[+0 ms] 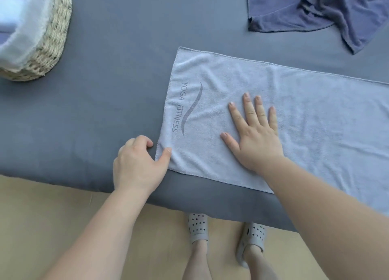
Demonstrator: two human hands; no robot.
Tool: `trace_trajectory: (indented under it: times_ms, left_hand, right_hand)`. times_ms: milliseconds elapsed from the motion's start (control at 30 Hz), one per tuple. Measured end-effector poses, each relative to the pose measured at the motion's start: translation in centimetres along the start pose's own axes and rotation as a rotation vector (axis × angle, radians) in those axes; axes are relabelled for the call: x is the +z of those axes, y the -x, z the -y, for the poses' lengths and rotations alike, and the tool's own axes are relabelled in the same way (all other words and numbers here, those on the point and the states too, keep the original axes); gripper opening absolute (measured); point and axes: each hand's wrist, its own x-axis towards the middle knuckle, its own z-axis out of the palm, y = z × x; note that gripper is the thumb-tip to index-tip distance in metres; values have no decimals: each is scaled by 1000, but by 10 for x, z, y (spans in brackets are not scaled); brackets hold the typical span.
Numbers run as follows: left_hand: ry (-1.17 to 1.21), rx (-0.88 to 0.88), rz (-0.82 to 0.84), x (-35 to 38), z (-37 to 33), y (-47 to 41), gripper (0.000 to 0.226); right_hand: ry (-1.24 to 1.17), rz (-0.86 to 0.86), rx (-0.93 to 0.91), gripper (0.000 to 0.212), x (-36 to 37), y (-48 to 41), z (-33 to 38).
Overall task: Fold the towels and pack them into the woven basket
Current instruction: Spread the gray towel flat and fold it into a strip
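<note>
A light lavender towel (pixel 305 115) printed "YOGA FITNESS" lies spread flat on the grey-blue covered surface (pixel 109 103), running off to the right. My right hand (pixel 255 132) presses flat on it with fingers straight and spread. My left hand (pixel 137 164) pinches the towel's near left corner, thumb on top and fingers curled at the edge. The woven basket (pixel 52 39) with a white liner sits at the far left; pale folded towels (pixel 10 8) show inside it. A darker blue towel (pixel 311 8) lies crumpled at the far right.
The surface's front edge runs just below my hands, with a tan floor (pixel 42 216) beneath it. My feet in grey perforated clogs (pixel 197 229) stand close to that edge. Bare cover lies between the basket and the spread towel.
</note>
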Motion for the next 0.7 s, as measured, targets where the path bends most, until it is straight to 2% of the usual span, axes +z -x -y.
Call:
trace_trajectory:
  times_ms: [133,233,333,433,500,567,700]
  left_hand:
    - [-32,36,6,3,10,1,25]
    - [-38,46,-29,8,11,2,25]
    - [-47,55,-53,11,13,2,24]
    - [-39,86,-78,13,17,1,22]
    - [-46,108,-84,13,19,0,21]
    - [-99,150,-97,14,20,-1,20]
    - [-237,219,-102,14,18,-5,22]
  right_hand:
    - [8,-57,20,74,-13,-6,21]
    - [-28,-134,-116,70,-22,-26,59]
    - [-21,-112,-192,71,-38,-58,102]
    - [0,-119,-178,72,-48,-79,136]
    - [8,-48,-137,72,-44,-87,148]
    - [56,11,-94,75,-37,-90,152]
    - [81,13,-62,82,-36,-97,151]
